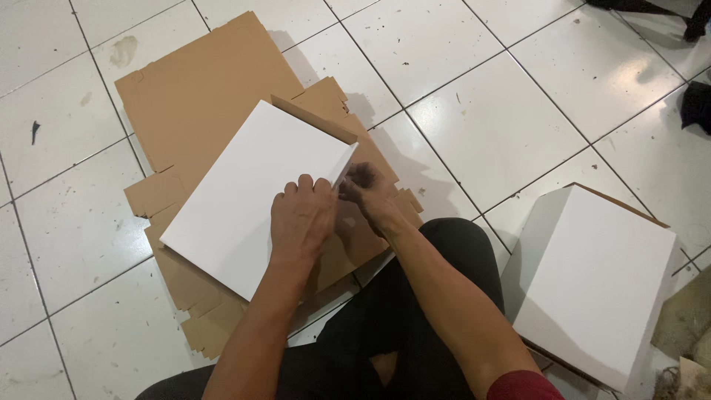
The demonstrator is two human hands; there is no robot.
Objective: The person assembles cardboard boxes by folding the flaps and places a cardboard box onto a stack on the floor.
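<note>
A white rectangular board (244,185) lies tilted on flattened brown cardboard (196,96) on the tiled floor. My left hand (300,218) presses flat on the board's near right edge, fingers together. My right hand (370,194) is just right of it, blurred, pinching the board's lifted right corner edge (344,167). A brown cardboard strip runs along the board's far edge. My dark-trousered legs are below the arms.
A second white board (600,281) on brown backing lies on the floor at the right. Dark objects (696,104) sit at the far right edge. Crumpled brown material (685,318) is at the lower right. White floor tiles surround everything.
</note>
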